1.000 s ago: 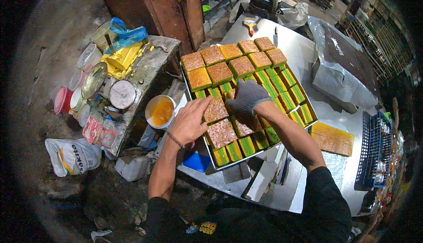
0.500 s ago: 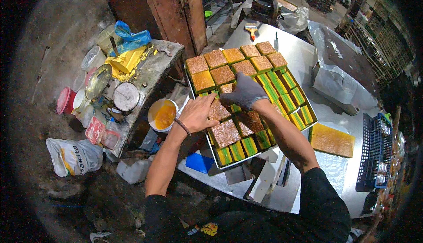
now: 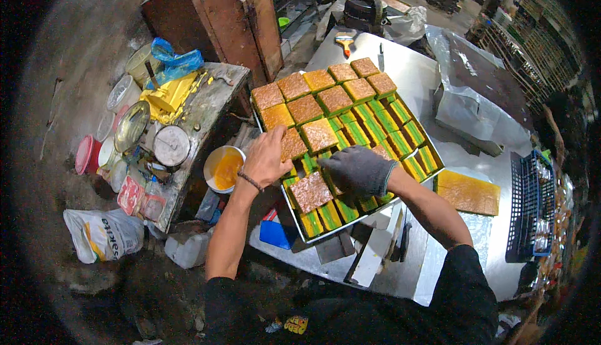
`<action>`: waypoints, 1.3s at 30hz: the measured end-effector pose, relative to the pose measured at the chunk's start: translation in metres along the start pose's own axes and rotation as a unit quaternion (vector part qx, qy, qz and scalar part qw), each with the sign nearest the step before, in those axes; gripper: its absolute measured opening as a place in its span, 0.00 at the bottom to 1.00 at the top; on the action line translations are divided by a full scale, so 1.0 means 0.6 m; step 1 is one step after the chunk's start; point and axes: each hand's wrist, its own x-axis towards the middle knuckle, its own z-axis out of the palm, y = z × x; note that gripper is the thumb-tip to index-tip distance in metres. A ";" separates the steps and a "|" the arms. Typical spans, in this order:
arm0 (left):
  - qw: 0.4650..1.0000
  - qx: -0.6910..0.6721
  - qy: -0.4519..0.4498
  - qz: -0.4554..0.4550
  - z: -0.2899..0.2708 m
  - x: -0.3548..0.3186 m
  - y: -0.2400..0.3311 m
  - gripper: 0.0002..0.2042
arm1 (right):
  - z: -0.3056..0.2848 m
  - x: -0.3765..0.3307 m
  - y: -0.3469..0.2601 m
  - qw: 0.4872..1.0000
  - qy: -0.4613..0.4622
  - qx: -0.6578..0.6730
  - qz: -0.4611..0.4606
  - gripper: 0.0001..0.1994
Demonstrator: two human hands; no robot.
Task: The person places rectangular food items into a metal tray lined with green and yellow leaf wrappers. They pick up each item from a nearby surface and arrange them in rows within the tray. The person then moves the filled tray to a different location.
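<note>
A shallow white-rimmed tray (image 3: 369,210) holds layered cake. Squares with glazed brown tops cover its far rows, while green-and-yellow striped cake pieces (image 3: 400,142) show at the right and front. My bare left hand (image 3: 266,158), a bracelet at its wrist, is closed around the near-left corner of a brown-topped cake square (image 3: 293,142). Beside that lies another square (image 3: 319,133). My right hand (image 3: 360,168), in a dark grey glove, reaches down over the tray's front middle. Its fingers are bent onto a cake square that it mostly hides. One loose square (image 3: 311,191) rests on the striped pieces at the front left.
Right of the tray, an uncut cake slab (image 3: 468,192) lies on the metal table (image 3: 463,238), near a dark blue plastic basket (image 3: 529,207). A brush (image 3: 344,43) is beyond the tray. At left stand a bucket (image 3: 216,170) and a cluttered side table (image 3: 210,120).
My right hand has left the middle square, now lying flat in its row, and come nearer to the tray's front. My left hand has shifted slightly left. The view has drifted slightly too.
</note>
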 end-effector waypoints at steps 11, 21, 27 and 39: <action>0.999 -0.051 0.014 -0.002 -0.056 -0.094 0.075 0.46 | -0.065 0.019 0.128 0.978 0.201 -0.013 0.043 0.42; 0.996 0.033 -0.075 0.043 -0.012 -0.116 0.147 0.52 | -0.038 -0.045 0.113 0.964 0.240 0.056 0.096 0.45; 0.997 -0.003 -0.077 0.020 0.003 -0.109 0.155 0.51 | 0.014 -0.108 0.030 0.931 0.094 0.150 0.320 0.46; 0.997 -0.063 -0.036 0.031 -0.022 -0.081 0.187 0.52 | -0.014 0.000 0.208 0.887 0.257 0.204 0.325 0.45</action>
